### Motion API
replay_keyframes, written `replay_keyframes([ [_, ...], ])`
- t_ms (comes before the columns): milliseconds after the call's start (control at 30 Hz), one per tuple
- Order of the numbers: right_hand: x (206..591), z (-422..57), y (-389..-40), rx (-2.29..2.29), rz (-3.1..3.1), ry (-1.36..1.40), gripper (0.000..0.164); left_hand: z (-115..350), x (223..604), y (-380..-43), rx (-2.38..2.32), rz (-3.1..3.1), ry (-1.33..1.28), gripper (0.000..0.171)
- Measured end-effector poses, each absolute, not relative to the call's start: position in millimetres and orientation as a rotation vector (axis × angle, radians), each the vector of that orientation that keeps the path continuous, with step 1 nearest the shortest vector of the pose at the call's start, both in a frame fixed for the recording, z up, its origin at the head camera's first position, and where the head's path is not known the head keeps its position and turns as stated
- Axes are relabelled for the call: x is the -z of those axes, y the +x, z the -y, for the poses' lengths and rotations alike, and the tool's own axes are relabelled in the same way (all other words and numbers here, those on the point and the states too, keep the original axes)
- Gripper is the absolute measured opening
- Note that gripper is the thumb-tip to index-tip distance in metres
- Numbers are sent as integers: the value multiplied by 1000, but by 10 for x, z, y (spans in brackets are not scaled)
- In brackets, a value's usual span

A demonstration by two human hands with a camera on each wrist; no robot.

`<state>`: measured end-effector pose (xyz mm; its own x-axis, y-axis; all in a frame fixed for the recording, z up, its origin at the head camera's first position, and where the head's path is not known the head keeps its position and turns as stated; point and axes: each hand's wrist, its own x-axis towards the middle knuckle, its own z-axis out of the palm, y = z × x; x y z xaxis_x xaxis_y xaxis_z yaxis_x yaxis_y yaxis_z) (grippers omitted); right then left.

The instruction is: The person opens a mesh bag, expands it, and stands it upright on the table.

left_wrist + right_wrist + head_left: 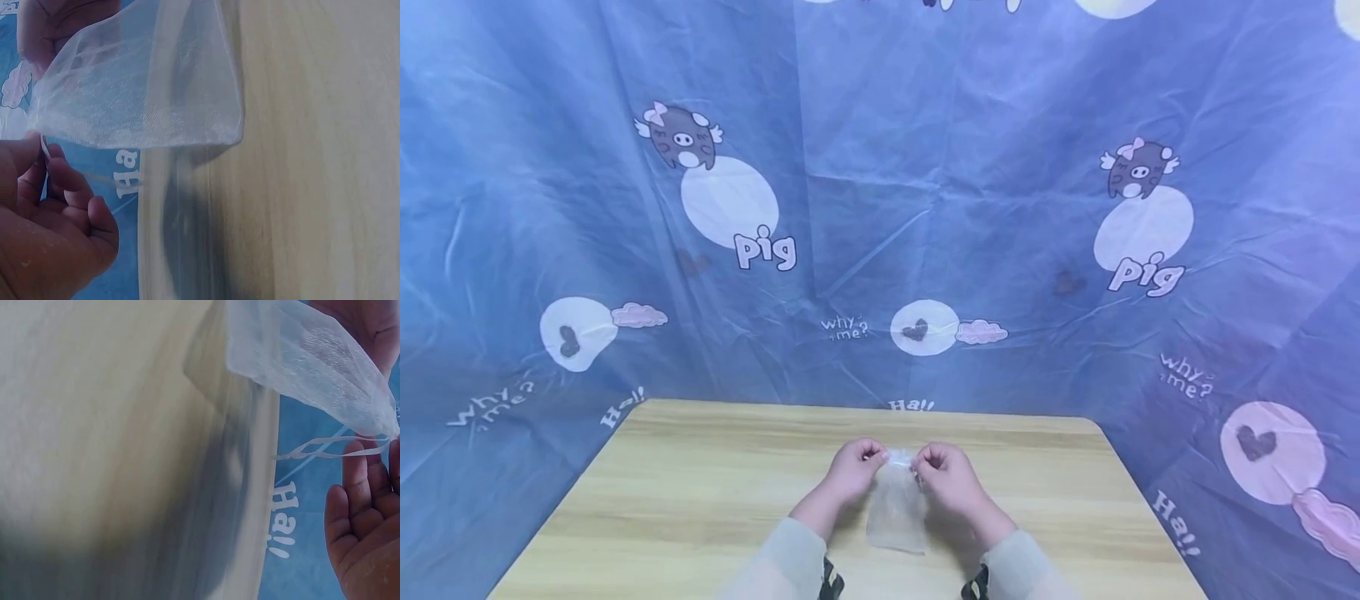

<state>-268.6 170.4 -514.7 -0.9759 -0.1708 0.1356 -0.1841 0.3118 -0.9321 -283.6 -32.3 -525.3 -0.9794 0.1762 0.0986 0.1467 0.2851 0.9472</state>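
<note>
A white see-through organza drawstring bag (pixel 897 512) hangs mouth up between my two hands, over the table. My left hand (pixel 852 468) pinches one side of its gathered mouth, and in the left wrist view a thin white ribbon runs out past those fingers. At the opposite side of the mouth, my right hand (pixel 951 477) pinches the bag's edge. Looped ribbon ends (pixel 325 450) dangle beside the right hand in the right wrist view. Wide and flat, the body of the bag (pixel 156 81) shows nothing inside it.
Under the hands lies a light wood-grain table (pixel 700 467) with rounded far corners. Blue cloth (pixel 880 233) printed with pigs, hearts and words hangs behind it and on both sides. Dark bands (pixel 831 579) sit at both wrists, by pale sleeves.
</note>
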Motion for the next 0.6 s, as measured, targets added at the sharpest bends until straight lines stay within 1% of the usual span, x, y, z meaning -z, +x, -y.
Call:
replay_keyframes([
  [300, 5084, -1747, -2683, -1743, 2590, 382, 12, 353, 5193, -2822, -1749, -2525, 386, 12],
  [600, 5094, -1775, -2699, -1735, 2564, 406, 14, 350, 5132, -2822, -1844, -2485, 350, 12],
])
